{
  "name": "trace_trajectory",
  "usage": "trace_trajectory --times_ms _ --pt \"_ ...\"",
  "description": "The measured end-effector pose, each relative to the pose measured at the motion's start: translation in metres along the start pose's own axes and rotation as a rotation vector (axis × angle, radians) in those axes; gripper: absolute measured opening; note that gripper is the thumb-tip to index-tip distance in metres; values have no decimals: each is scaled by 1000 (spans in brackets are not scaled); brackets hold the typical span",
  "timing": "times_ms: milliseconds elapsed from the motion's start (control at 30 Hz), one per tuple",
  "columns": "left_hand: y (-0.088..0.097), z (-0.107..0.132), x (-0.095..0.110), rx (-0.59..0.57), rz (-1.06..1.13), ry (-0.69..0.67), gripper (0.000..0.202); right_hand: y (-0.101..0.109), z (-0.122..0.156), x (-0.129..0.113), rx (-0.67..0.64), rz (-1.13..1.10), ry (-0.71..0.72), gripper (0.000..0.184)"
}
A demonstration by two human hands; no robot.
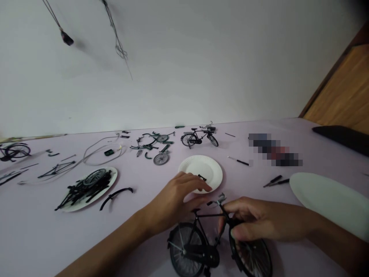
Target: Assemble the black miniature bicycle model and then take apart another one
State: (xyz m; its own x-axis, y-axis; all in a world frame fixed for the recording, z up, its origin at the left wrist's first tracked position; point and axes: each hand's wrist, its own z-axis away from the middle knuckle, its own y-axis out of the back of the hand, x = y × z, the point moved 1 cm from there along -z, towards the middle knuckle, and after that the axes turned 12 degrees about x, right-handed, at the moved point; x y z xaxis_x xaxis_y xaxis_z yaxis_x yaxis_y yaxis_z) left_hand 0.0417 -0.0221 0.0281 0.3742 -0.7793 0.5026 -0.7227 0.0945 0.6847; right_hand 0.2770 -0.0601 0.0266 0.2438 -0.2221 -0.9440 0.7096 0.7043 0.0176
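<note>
A black model bicycle (201, 254) stands in front of me, its silver handlebar at the top and its front wheel turned to the right. My right hand (253, 219) grips it at the front fork and upper front wheel, thumb on the near side. My left hand (180, 196) reaches over the saddle towards a white paper plate (215, 167), with thumb and fingers apart. A small black part (202, 177) shows just beyond those fingers, over the plate. Whether a fingertip touches it, I cannot tell.
Behind stands another model bicycle (198, 138). To the left, a plate (113, 179) holds black bike parts, beside a curved black mudguard (115, 195). Loose parts and a wheel (160, 158) lie further back. Screwdrivers (239, 161) and a white plate (325, 200) are on the right.
</note>
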Motion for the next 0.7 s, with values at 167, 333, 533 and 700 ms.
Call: trace_trajectory --times_ms 167,333,533,700 --pt "-6 2 16 -20 207 119 10 -3 -3 -1 -37 3 49 35" --pt "-8 3 13 -45 404 316 4 -2 -2 2 -60 47 44 39" --pt "-14 3 12 -79 573 425 5 -3 -4 8 -92 15 25 31" --pt "-15 4 11 -79 587 454 8 -2 -6 10 -92 34 55 32"
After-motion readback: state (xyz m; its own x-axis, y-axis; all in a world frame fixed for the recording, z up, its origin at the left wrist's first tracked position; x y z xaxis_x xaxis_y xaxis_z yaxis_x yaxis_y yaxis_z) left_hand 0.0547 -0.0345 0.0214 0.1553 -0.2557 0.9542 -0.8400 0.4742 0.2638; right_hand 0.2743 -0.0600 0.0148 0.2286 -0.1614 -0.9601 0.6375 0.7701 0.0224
